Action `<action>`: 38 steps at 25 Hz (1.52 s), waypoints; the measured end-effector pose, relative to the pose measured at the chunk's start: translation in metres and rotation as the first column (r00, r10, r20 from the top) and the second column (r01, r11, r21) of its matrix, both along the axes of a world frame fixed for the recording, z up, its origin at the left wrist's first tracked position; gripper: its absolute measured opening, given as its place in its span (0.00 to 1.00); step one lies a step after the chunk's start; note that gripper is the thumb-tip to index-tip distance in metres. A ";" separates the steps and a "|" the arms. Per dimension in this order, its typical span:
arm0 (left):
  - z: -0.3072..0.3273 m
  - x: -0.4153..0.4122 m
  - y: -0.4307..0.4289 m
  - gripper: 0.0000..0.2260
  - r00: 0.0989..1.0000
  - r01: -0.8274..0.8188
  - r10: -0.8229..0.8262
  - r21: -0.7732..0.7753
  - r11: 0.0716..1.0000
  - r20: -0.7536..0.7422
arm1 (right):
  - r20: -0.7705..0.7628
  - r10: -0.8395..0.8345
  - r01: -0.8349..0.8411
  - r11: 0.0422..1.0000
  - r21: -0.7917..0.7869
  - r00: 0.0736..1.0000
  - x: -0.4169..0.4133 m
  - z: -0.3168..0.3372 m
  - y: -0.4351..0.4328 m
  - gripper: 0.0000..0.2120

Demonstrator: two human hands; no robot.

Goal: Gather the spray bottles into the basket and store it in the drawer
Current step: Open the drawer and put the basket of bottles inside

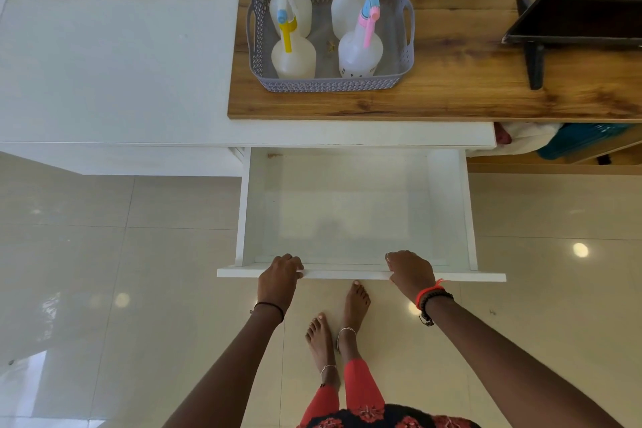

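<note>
Your four spray bottles [359,54] stand upright in the grey basket [333,84] on the far wooden shelf [451,94]. Nearer, the white drawer [347,205] is pulled out; your left hand [278,276] and right hand [411,271] grip its front edge, well apart.

basket [404,75]: perforated grey plastic | shelf [451,87]: grained wood (matt) | drawer [448,184]: smooth white | floor [104,271]: glossy tile

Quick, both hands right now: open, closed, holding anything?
Left hand: grips the drawer front.
Right hand: grips the drawer front too.
</note>
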State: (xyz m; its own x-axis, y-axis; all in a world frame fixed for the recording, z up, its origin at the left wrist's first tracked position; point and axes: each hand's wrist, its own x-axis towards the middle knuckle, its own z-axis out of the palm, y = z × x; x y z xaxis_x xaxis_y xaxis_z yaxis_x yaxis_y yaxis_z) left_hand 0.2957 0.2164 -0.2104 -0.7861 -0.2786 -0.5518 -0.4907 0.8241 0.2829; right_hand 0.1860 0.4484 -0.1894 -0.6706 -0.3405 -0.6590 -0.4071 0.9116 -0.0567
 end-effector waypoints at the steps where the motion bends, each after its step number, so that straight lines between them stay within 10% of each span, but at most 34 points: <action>1: 0.000 0.000 -0.001 0.08 1.000 0.008 -0.008 0.002 1.000 0.000 | 0.007 -0.011 0.011 1.000 0.000 1.000 0.000 0.000 0.000 0.23; 6: 0.007 -0.004 -0.007 0.10 0.999 0.042 -0.041 0.028 0.999 -0.033 | 0.091 -0.150 0.153 0.988 -0.032 0.985 -0.019 0.011 0.000 0.02; 10: 0.025 -0.025 -0.031 0.10 0.986 -0.030 0.039 0.055 0.998 -0.163 | 0.118 -0.427 0.442 0.879 -0.182 0.897 -0.057 0.026 0.002 0.05; 22: 0.081 -0.183 -0.153 0.10 0.609 -0.550 0.674 0.389 0.739 -0.418 | 0.516 -0.813 0.836 -0.066 -0.544 0.271 -0.232 0.094 -0.024 0.13; 33: 0.090 -0.332 -0.205 0.14 0.577 -0.622 0.753 0.427 0.656 -0.317 | 0.499 -0.825 0.801 -0.101 -0.590 0.264 -0.381 0.086 -0.084 0.14; 38: 0.079 -0.370 -0.212 0.13 0.600 -0.620 0.750 0.432 0.655 -0.278 | 0.446 -0.833 0.828 0.026 -0.561 0.328 -0.419 0.075 -0.107 0.07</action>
State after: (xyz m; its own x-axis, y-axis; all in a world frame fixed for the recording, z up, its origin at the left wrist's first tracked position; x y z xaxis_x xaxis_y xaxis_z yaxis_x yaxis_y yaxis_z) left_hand -0.0747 0.0041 -0.1313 -0.5780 -0.7248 -0.3749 -0.6618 0.1475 0.7351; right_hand -0.2328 0.3418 -0.1141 -0.8020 0.1848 -0.5681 0.5950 0.3314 -0.7322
